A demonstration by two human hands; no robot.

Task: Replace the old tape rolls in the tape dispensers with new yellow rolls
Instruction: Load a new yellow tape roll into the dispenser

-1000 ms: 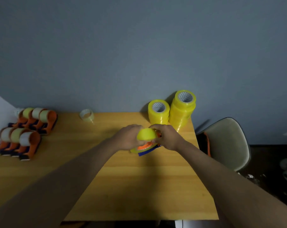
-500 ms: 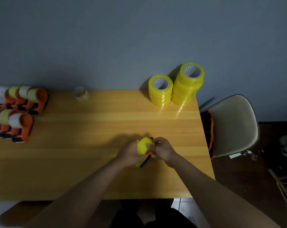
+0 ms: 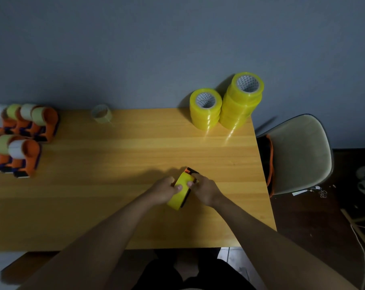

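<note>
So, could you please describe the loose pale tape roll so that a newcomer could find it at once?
Start at the wooden table and follow its far edge along the grey wall. The pale tape roll stands there alone, between the orange dispensers and the yellow stacks. Unlike those, it is nearly colourless and thin.

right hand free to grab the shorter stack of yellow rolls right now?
Probably not yet: the right hand grips the tape dispenser together with the left hand. The table between it and the shorter stack is otherwise bare.

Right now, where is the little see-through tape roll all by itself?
In the head view, the pale tape roll sits alone at the table's far edge by the wall, between the orange dispensers and the yellow stacks.
</note>
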